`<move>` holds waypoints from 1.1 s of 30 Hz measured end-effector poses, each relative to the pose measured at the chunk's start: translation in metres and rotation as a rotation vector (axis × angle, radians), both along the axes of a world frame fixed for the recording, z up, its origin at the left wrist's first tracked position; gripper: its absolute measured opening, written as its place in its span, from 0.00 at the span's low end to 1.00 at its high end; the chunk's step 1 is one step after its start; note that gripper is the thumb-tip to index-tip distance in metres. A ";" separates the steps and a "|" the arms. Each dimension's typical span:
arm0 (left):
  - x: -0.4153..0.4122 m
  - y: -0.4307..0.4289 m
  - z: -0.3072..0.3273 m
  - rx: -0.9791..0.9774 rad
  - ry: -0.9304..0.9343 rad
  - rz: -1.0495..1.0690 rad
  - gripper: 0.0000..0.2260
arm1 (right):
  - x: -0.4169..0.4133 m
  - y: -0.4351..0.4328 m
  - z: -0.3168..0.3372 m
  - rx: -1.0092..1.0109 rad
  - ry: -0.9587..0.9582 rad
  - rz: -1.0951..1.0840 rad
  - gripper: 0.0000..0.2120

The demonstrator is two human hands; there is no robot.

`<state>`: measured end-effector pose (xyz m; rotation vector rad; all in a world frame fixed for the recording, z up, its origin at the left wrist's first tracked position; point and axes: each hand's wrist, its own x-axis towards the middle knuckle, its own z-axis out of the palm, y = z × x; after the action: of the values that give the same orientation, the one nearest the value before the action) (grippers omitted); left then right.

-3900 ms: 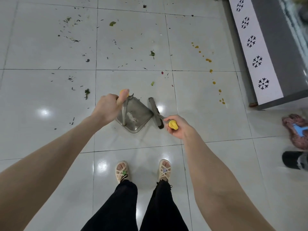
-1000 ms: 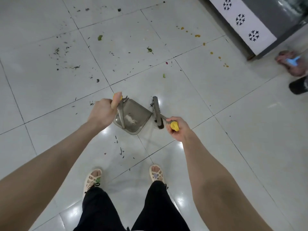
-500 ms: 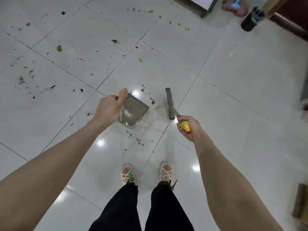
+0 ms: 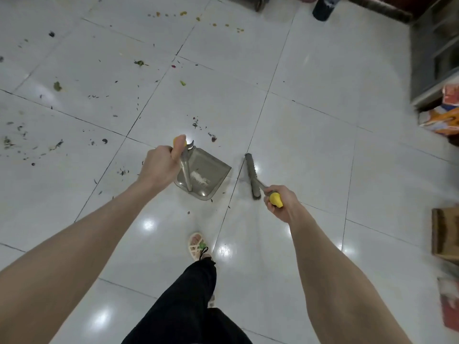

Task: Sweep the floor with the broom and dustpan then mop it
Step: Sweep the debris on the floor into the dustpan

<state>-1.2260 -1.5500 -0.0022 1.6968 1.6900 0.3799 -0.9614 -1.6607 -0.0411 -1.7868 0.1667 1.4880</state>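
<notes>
My left hand (image 4: 159, 167) grips the yellow-tipped handle of a grey translucent dustpan (image 4: 206, 175), which stands on the white tiled floor (image 4: 310, 135) with a bit of pale debris inside. My right hand (image 4: 282, 202) holds the yellow-ended handle of a grey broom (image 4: 252, 176), whose narrow head rests on the floor just right of the dustpan, a small gap between them. Small dark scraps (image 4: 211, 137) lie on the tile just beyond the dustpan. More leaf bits (image 4: 57, 86) and yellow crumbs (image 4: 183, 13) are scattered to the left and far ahead.
A black cylinder (image 4: 323, 7) stands at the top edge. A grey cabinet (image 4: 434, 50) and orange packaging (image 4: 442, 120) sit at the right, with a wooden item (image 4: 444, 234) lower down. My sandalled foot (image 4: 197, 245) and black trouser legs are below the dustpan.
The view has swung to the right and the scattered scraps now lie further left. The broom and dustpan have shifted right across the tiles, still side by side in my hands.
</notes>
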 end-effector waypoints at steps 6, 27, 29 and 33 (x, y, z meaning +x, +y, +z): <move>-0.016 -0.051 0.006 0.041 0.014 -0.080 0.37 | -0.028 -0.072 -0.003 -0.039 -0.025 -0.081 0.04; -0.177 -0.008 0.007 -0.031 0.002 -0.218 0.36 | -0.250 -0.030 -0.023 -0.020 0.152 -0.179 0.04; -0.189 -0.002 0.009 -0.051 -0.004 -0.230 0.37 | -0.259 -0.027 -0.018 -0.001 0.169 -0.181 0.03; -0.198 0.003 0.013 -0.061 0.003 -0.241 0.34 | -0.264 -0.031 -0.006 0.042 0.198 -0.222 0.04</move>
<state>-1.4239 -1.5471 0.0103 1.8301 1.4622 0.2101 -1.2251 -1.6916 -0.0473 -1.5320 0.4157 1.4928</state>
